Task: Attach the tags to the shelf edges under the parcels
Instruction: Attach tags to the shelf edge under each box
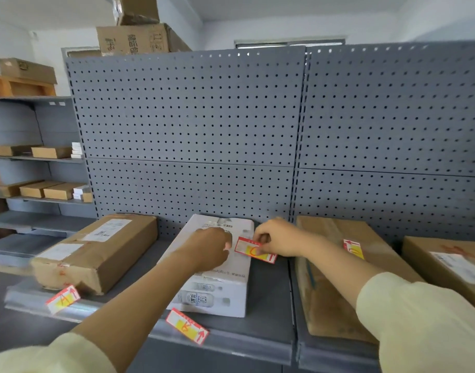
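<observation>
Red-bordered yellow-and-white paper tag [254, 250] above the grey metal shelf [271, 305], well behind its front edge, by the white carton [217, 292]. Right hand [276, 238] pinches its right end; left hand [212, 249] curls at its left end, grip indeterminate. Probably light and floppy: hold by the borders.

Behind the left hand [209, 246] and the right hand [278, 239] rises a grey perforated back panel [188, 111]. A second such panel [392, 111] stands up and to the right of the right hand, and a slotted upright [301, 130] splits the two. Above them show a white wall [258, 30] and a narrow window strip [289, 44]. High above the left hand, cardboard cartons [134, 39] are stacked over the panel top. Far to the left of the left hand stands a grey shelving unit [37, 160] with flat brown boxes [50, 152] on its levels and a wooden frame [21, 87] on top. The light is soft and even.
</observation>
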The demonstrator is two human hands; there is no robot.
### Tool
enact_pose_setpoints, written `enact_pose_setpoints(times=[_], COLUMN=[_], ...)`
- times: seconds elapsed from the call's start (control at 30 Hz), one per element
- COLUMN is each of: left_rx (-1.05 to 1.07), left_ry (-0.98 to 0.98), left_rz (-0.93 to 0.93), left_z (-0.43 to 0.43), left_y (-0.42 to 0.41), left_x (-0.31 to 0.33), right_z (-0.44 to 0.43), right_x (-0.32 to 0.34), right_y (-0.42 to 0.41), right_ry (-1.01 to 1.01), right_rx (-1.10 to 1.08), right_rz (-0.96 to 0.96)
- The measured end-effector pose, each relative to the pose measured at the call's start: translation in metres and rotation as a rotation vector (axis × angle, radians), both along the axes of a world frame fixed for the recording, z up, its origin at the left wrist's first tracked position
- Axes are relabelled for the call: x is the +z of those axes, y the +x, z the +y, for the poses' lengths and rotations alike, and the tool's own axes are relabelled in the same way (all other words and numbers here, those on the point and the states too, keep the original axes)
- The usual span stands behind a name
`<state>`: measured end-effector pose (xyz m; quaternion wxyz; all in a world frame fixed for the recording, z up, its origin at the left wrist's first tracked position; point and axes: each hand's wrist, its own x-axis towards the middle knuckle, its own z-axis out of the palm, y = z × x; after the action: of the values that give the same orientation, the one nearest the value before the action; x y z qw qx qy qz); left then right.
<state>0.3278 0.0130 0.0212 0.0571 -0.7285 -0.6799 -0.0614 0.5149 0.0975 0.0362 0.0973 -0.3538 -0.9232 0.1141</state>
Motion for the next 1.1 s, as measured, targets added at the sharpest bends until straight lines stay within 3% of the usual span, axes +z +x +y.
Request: enact_pose_setpoints(times=[0.2,0.53,1.1], left_rx=[-0.099,-0.256,-0.051], left_ry=[0.002,-0.070,-0.311], left_rz=[0.036,0.030,-0.065], left_z=[-0.018,-0.036,-0.049], left_y=[0.035,0.134,0.234], left_x=[-0.006,-0.042,-0.122], right_z=[-0.047,-0.093,-0.081], right_x=[-0.006,-0.039,-0.102], right_y=[0.049,0.154,0.247], right_ry=[-0.121,-0.181,-0.089], right_rx=[-0.123,-0.260,-0.189], right_rz=[0.093,-0.005,-0.126])
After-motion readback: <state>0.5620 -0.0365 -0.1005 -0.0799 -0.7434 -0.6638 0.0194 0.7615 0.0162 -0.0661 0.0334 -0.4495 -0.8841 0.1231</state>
